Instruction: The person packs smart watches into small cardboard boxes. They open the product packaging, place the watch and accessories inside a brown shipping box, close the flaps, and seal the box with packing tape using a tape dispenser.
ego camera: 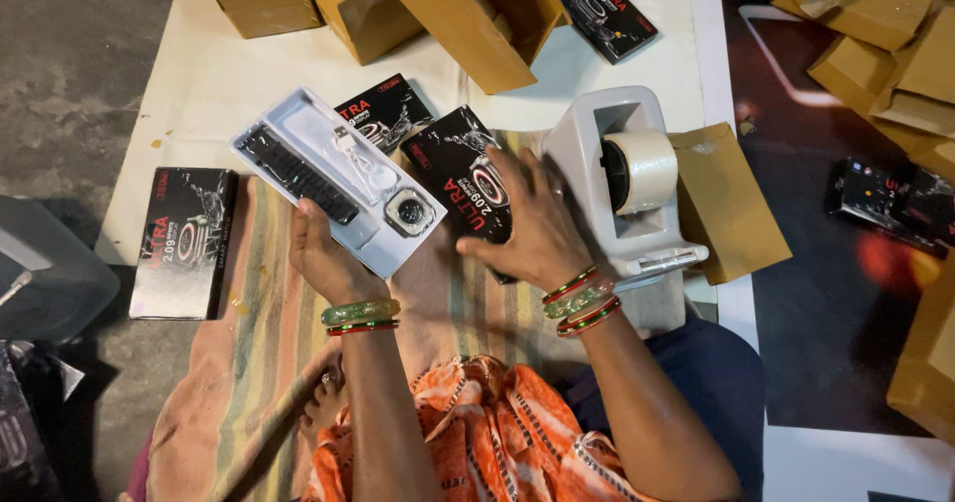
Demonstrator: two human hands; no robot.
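Tray [333, 179], watch in it, is sitting clamped in my left hand [323, 258] while my right hand [532, 228] is pressing flat on the box [463, 169] beside it, not yet packed.

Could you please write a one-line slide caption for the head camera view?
Left hand holds a white watch tray; right hand rests on a black box beside a tape dispenser.

The tray [298, 129] in the left hand [320, 255] is white, its strap black. The box [460, 174] under the right hand [532, 228] is glossy black with red lettering. Green and red bangles [360, 317] ring both wrists. The cloth [254, 363] is striped peach, green and grey; the tape dispenser [597, 154] pale grey.
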